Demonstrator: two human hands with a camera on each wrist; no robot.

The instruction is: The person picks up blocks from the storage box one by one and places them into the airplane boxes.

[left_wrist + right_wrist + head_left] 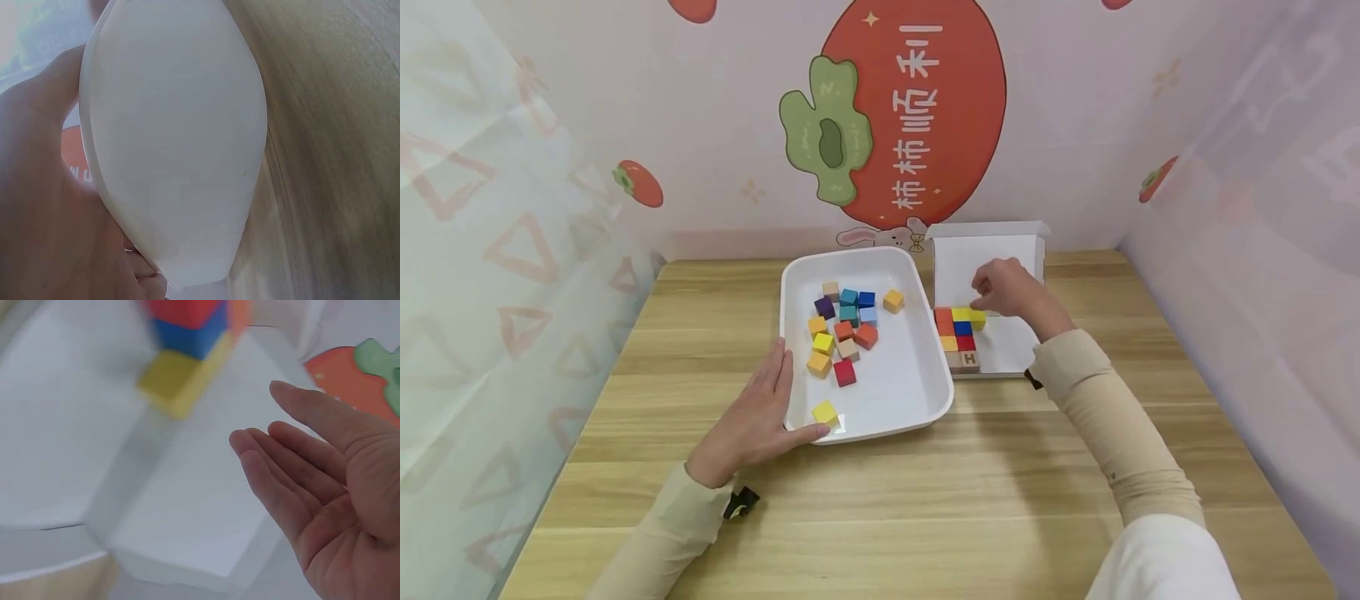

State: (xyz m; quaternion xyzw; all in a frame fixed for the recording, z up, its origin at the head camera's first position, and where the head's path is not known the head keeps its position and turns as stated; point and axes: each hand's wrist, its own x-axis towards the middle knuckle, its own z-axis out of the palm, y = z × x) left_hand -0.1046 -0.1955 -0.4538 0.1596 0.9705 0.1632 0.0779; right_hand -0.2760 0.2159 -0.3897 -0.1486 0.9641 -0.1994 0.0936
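My left hand [752,417] rests on the near left corner of a white tray [917,408], fingers along its left side and thumb over the front rim beside a yellow cube [825,413]. In the left wrist view the tray's outer wall [175,144] fills the middle. My right hand [1011,287] hovers over an open white cardboard box [1007,350], near the yellow cube [977,319] at the end of a row. In the right wrist view that hand [319,481] has relaxed fingers and holds nothing. Coloured cubes sit in the box's left part, with a wooden H block [970,359] at the near end.
Several loose cubes lie in the tray, among them a red cube [845,372] and an orange cube [893,301]. The raised box lid [955,267] stands behind the cubes. A wooden table [887,517] lies below, with a printed backdrop [715,108] behind and at both sides.
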